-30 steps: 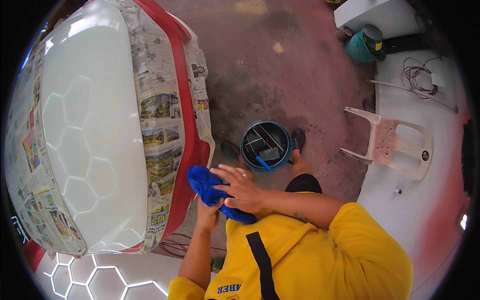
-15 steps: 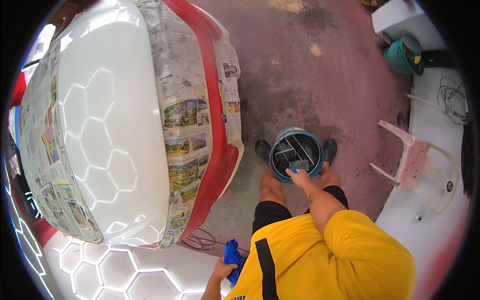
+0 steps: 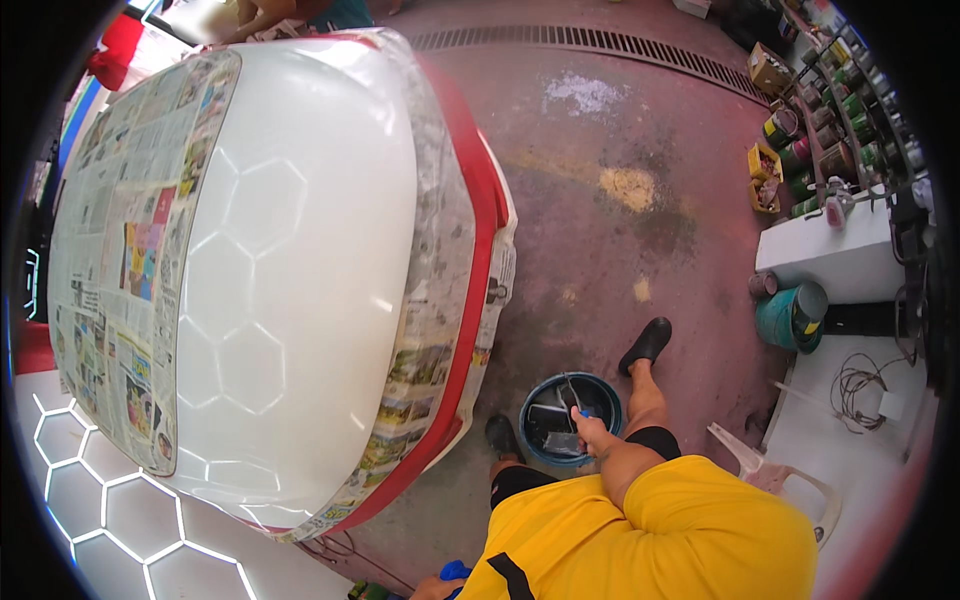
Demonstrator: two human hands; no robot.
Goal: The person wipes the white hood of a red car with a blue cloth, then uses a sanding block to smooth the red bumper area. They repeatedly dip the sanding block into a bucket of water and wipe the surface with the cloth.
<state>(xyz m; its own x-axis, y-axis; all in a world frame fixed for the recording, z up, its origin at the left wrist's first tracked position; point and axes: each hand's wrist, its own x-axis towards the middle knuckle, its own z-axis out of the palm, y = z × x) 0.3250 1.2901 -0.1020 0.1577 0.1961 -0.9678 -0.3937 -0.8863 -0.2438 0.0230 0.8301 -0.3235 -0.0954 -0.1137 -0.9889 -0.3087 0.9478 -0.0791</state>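
Plainly, 1 right hand (image 3: pixel 592 431) over 1 bucket (image 3: pixel 552 460).

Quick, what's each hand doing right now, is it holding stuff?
Left hand: closed on the blue cloth, partly cut off by the picture's edge.
Right hand: closed around a tool at the bucket.

Hands parted, one foot ahead of the bucket (image 3: pixel 558 461).
A second ago both hands were together on the blue cloth (image 3: pixel 455 570); now the right hand (image 3: pixel 592 430) is over the bucket, gripping a dark tool (image 3: pixel 571 391), while the left hand (image 3: pixel 434 588) and the cloth have dropped back, behind and left of it. The right shoe (image 3: pixel 648 343), earlier beside the bucket, now stands beyond it.
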